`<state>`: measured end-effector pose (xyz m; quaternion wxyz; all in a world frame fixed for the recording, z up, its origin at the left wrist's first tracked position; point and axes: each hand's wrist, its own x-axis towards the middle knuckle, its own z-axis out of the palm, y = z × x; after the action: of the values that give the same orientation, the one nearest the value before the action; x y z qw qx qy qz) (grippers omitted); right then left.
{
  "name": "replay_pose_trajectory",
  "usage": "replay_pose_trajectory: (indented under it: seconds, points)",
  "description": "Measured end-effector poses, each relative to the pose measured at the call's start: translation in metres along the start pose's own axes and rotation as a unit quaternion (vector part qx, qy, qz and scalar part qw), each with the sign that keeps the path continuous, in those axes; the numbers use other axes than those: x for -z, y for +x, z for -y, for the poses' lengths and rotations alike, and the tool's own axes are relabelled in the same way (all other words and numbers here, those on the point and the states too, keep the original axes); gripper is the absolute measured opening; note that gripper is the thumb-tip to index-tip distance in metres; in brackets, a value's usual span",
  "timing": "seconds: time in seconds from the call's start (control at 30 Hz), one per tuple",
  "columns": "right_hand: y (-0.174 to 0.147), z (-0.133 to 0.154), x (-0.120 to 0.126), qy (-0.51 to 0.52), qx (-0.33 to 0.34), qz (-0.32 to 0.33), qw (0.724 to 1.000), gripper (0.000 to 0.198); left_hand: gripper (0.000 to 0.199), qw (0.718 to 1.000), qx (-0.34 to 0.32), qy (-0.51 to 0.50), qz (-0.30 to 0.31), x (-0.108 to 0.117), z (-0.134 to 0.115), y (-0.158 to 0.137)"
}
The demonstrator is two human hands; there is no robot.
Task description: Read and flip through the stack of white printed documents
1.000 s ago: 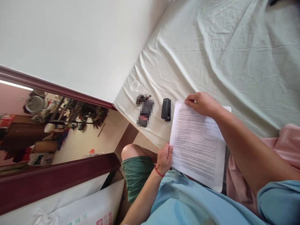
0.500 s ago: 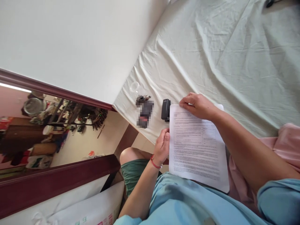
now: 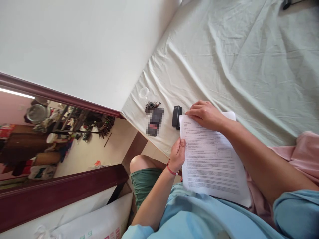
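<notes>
Printed sheets of paper lie in a stack over my lap, tilted slightly, with lines of small text facing up. Along the stack's left edge, my left hand is closed, its thumb on the near side; a red band circles the wrist. My right hand holds the top edge near the upper left corner, fingers close together, some fingertips hidden. Just beyond that corner a black stapler rests on the bedsheet, touched by neither hand.
A pale bedsheet spreads ahead in folds. Left of the stapler lie a blurred dark item, a small dark tangled bunch and a clear round piece. A white panel rises on the left; pink cloth lies right.
My right hand has slid a little left with the top sheet's upper edge. The left hand has shifted right, and the paper's lower end has swung right.
</notes>
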<state>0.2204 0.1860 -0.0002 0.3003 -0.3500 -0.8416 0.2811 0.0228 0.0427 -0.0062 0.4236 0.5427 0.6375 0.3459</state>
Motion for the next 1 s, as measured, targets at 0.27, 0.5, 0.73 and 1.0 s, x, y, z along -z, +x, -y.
replay_pose_trajectory:
  seconds: [0.27, 0.5, 0.73, 1.0]
  points:
    - [0.001, 0.002, 0.002, 0.025, -0.028, 0.004, 0.999, 0.037, 0.063, 0.999, -0.015, 0.030, 0.003, -0.002, 0.004, -0.001]
    - [0.003, 0.008, 0.009, 0.052, -0.100, 0.020, 0.993, 0.028, 0.058, 0.999, -0.020, 0.037, -0.004, -0.006, 0.007, -0.003]
    - [0.004, 0.010, 0.012, 0.036, -0.105, 0.048, 0.993, 0.029, 0.063, 0.999, -0.016, 0.030, -0.013, -0.011, 0.010, -0.003]
    - [0.003, 0.009, 0.007, -0.053, -0.105, 0.110, 0.987, 0.033, 0.062, 0.999, -0.017, 0.029, -0.029, -0.013, 0.015, -0.004]
